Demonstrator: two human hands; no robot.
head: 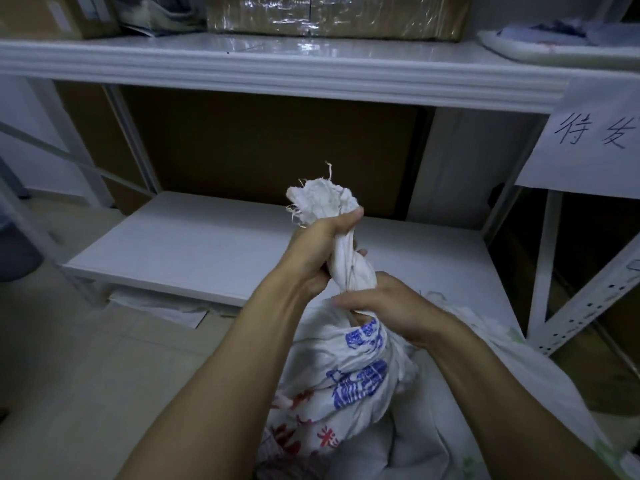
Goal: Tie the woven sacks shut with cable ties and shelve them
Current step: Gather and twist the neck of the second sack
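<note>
I stand in a storeroom: white metal shelving [277, 69] holds wrapped cartons [332, 15], and a handwritten paper label [588, 140] hangs off it.

The far, upper white metal shelf [277, 74] carries a plastic-wrapped cardboard box [332, 15], a plain brown carton [52, 15] left and a flat white packet [554, 46] right. Below it is a white lower shelf board [207, 251]. On the beige tiled floor [104, 358] stands a white woven sack printed in blue and red [346, 393] (near right); flat white sheeting [162, 308] lies under the lower board.
</note>
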